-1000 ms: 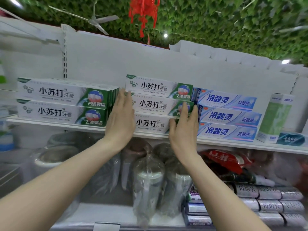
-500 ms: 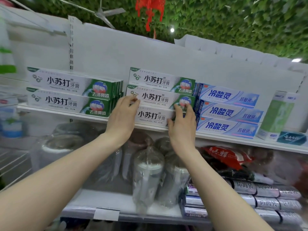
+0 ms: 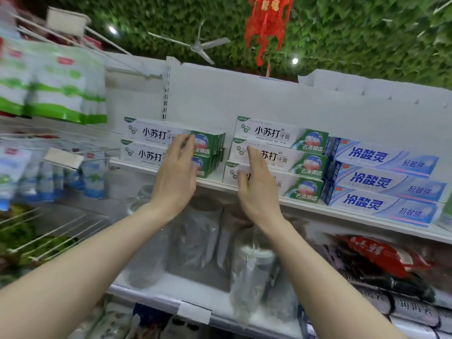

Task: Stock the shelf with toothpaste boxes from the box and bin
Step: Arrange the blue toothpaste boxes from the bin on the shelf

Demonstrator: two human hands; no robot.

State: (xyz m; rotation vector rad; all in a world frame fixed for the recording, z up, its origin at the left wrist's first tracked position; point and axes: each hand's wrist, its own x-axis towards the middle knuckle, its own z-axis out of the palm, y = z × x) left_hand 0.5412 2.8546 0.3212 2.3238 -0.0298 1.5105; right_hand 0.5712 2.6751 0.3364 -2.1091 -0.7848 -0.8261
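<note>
— Two hands have slid off the middle stack: left hand point(image 3: 175, 177) now fronts the left pile of white-and-green cardboard toothpaste boxes point(image 3: 156, 145), right hand point(image 3: 256, 189) the three-high stack point(image 3: 288, 157) at three o'clock of it.

— Holding anything?

— No, fingers point(image 3: 186, 143) spread, empty. Straightening, I judge. Supply box and bin are out of view; edges blur.

On the shelf point(image 3: 244, 189): middle stack point(image 3: 291, 157) of three boxes. Left of it, across a gap, a two-high stack point(image 3: 151, 145); touching on its right, another three-high stack point(image 3: 381, 182). Before its left end, right hand point(image 3: 256, 192); left hand point(image 3: 176, 182) before the two-high stack. Below, bagged goods point(image 3: 252, 270).
</note>
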